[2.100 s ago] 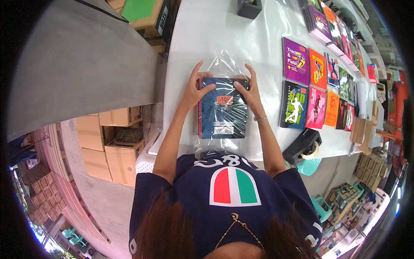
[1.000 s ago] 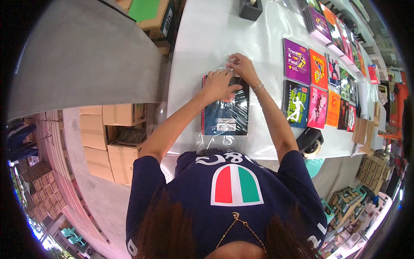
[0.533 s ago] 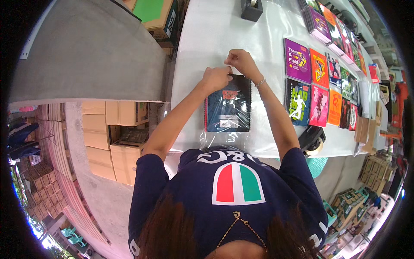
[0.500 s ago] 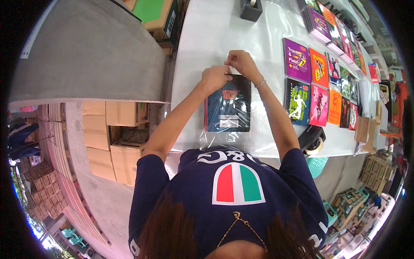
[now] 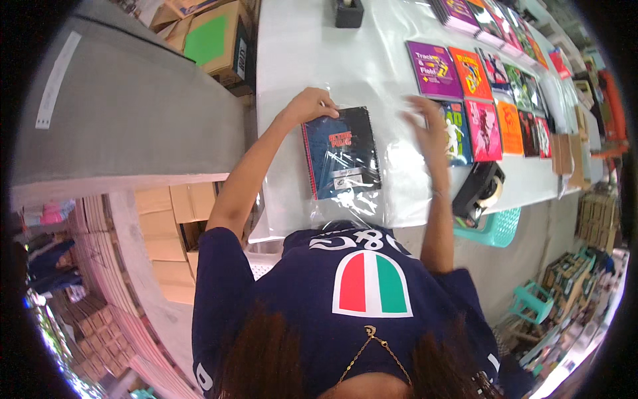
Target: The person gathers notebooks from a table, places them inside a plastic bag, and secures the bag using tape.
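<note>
A dark blue spiral notebook lies slightly tilted in a clear plastic bag on the white table in front of me. The bag's loose end spreads toward my body. At the notebook's top left corner, my left hand is closed, its fingers pinching the bag there. My right hand is off to the right of the notebook, blurred by motion. Its fingers are apart and nothing shows in them. It hovers beside a dark notebook with a white figure, partly covering it.
Right of me, a black tape dispenser stands at the table's near edge; another black dispenser is at the far side. Rows of colourful notebooks, including a purple one, fill the right. Cardboard boxes and a grey surface lie left.
My right hand has left the notebook's top edge and swung right. My left hand stays at the top left corner. The view has shifted and the notebook appears more tilted.
</note>
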{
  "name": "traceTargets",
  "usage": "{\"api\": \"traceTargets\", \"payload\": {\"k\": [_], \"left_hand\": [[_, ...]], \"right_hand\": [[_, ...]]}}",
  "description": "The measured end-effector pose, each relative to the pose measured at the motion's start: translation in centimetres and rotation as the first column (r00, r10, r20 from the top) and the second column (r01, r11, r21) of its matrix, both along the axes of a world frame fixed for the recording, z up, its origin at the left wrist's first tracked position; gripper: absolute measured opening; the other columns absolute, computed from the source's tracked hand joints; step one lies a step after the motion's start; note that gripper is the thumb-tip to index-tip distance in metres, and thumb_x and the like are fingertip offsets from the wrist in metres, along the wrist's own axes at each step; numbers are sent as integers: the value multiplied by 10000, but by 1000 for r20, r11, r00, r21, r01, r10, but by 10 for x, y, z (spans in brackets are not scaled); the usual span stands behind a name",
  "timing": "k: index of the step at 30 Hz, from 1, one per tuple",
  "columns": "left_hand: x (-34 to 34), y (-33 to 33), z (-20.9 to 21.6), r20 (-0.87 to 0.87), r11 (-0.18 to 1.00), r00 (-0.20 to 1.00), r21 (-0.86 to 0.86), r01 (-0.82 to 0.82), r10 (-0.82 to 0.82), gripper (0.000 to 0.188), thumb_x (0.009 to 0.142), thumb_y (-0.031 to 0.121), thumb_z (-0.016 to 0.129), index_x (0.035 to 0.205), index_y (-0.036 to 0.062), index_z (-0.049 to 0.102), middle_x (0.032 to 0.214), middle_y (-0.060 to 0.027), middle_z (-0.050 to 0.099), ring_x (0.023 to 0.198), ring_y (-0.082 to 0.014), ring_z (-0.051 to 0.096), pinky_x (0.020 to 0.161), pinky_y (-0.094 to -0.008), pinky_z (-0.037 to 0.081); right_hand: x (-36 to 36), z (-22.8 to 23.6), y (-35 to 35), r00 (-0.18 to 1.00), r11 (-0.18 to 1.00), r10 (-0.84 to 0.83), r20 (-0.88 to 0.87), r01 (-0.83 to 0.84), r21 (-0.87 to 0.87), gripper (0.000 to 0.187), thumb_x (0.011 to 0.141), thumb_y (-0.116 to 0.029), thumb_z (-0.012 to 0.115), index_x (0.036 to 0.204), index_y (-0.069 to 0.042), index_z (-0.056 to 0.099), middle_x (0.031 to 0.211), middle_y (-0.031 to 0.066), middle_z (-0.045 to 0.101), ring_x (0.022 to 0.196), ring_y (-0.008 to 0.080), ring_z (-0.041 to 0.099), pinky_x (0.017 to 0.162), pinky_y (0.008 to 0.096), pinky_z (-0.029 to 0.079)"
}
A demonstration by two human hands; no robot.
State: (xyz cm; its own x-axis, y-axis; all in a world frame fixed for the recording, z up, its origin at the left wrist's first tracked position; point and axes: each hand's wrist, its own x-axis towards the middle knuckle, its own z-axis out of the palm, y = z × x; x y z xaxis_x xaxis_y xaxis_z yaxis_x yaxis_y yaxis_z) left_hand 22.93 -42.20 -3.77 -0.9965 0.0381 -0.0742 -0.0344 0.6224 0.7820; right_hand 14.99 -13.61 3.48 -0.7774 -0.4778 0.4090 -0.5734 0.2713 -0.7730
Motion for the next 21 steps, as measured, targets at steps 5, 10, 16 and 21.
{"api": "traceTargets", "payload": {"k": [5, 10, 16, 21], "left_hand": [[2, 5, 16, -50, 974, 997, -223, 42, -54, 196, 724, 200, 713, 856, 55, 719, 767, -95, 637, 732, -249, 622, 656, -336, 472], [-3, 33, 30, -93, 787, 982, -613, 73, -164, 142, 758, 168, 605, 747, 39, 664, 785, -123, 624, 783, -306, 630, 669, -398, 505], [12, 49, 13, -159, 545, 941, -838, 31, -299, 64, 756, 17, 568, 769, 49, 622, 829, -119, 609, 811, -283, 652, 665, -392, 538], [11, 53, 12, -134, 432, 916, -901, 46, -377, 77, 737, 4, 597, 785, 62, 609, 857, -91, 599, 807, -242, 652, 678, -348, 538]], "right_hand": [[50, 2, 198, 555, 459, -800, -228, 811, 363, 252, 841, -189, 613, 976, 20, 647, 862, 161, 629, 814, 278, 567, 775, 357, 444], [83, -53, 284, 461, 708, -668, 584, 636, 308, 312, 890, -317, 630, 900, -10, 687, 717, 7, 637, 593, 53, 534, 497, 202, 393], [86, -61, 267, 499, 674, -631, 594, 732, 100, 272, 860, -254, 676, 922, 10, 678, 782, 32, 658, 631, 50, 551, 528, 197, 409], [102, -83, 248, 504, 492, -656, 562, 850, -189, 227, 863, -190, 682, 940, 22, 655, 799, 21, 627, 705, 92, 575, 626, 232, 470]]}}
